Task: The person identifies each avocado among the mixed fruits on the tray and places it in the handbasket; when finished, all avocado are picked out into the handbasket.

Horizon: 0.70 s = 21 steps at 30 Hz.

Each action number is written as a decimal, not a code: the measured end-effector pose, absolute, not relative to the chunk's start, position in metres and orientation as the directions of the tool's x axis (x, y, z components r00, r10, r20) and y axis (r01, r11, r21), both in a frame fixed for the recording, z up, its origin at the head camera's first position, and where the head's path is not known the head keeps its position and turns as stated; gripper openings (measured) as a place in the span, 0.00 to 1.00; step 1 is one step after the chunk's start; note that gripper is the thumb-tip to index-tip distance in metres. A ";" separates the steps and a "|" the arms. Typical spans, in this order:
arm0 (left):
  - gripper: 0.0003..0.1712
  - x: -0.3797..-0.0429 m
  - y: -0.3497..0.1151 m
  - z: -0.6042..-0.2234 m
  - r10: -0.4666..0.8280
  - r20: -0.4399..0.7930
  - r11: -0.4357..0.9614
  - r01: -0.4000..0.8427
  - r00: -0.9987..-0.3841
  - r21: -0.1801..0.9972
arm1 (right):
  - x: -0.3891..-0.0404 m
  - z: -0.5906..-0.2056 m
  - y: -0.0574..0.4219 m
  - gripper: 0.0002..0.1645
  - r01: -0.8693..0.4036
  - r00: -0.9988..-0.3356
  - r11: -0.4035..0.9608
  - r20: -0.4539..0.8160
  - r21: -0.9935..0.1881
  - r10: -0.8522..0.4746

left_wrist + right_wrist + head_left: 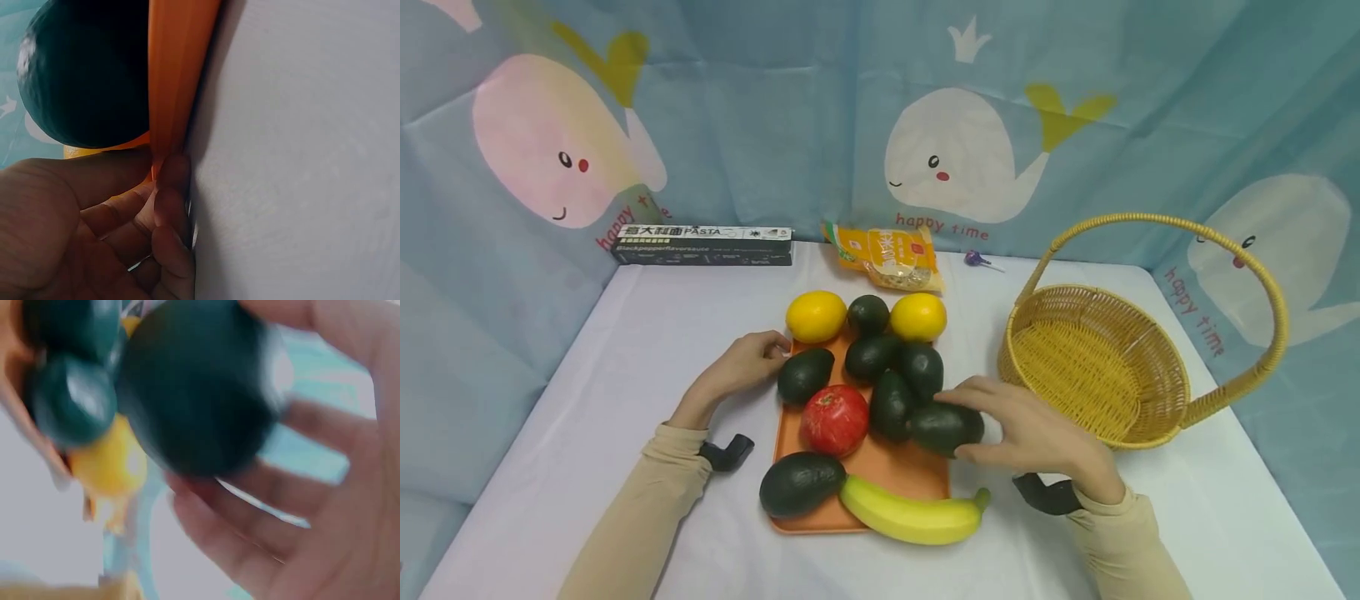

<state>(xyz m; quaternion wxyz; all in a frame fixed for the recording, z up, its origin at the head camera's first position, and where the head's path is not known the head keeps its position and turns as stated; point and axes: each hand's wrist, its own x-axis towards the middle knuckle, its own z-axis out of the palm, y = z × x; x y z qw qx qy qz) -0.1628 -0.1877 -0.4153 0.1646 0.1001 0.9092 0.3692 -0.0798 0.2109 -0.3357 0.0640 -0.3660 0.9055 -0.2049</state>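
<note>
My left hand [748, 364] pinches the left rim of an orange tray [175, 81], thumb on the inner side and curled fingers on the outer side. My right hand [1026, 425] grips a dark green avocado [946, 428] over the tray's right side, its fingers wrapped around the fruit in the right wrist view. Several other avocados [805, 377] lie on the tray, with a red pomegranate [835, 421] among them. Along the front edge lies a banana [913, 512], its stem end past the tray's right side. Two lemons [816, 317] sit at the far end, either side of an avocado.
To the right stands a yellow wicker basket [1093, 367] with a tall arched handle. A black pasta box [702, 247], an orange food bag [891, 257] and a lollipop [977, 259] lie along the back of the white table [700, 542]. A whale-print curtain [775, 125] surrounds it.
</note>
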 end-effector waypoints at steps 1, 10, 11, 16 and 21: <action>0.19 -0.163 -0.188 -0.416 0.306 -0.224 0.709 0.064 -0.925 0.702 | -0.081 -0.332 0.219 0.36 -0.618 -0.760 0.669 0.095 -0.412 -0.644; 0.18 -0.162 -0.186 -0.414 0.306 -0.232 0.713 0.061 -0.923 0.699 | -0.098 -0.327 0.287 0.36 -0.267 -0.962 0.907 0.139 -0.325 -0.233; 0.18 -0.162 -0.186 -0.414 0.307 -0.233 0.713 0.061 -0.923 0.699 | -0.100 -0.331 0.292 0.36 -0.243 -0.970 0.921 0.087 -0.305 -0.227; 0.18 -0.162 -0.185 -0.412 0.307 -0.236 0.716 0.061 -0.922 0.696 | -0.108 -0.351 0.305 0.37 -0.247 -0.955 0.932 -0.098 -0.266 -0.281; 0.18 -0.163 -0.185 -0.414 0.309 -0.235 0.718 0.064 -0.922 0.694 | -0.104 -0.348 0.299 0.39 -0.239 -0.959 0.942 -0.096 -0.236 -0.267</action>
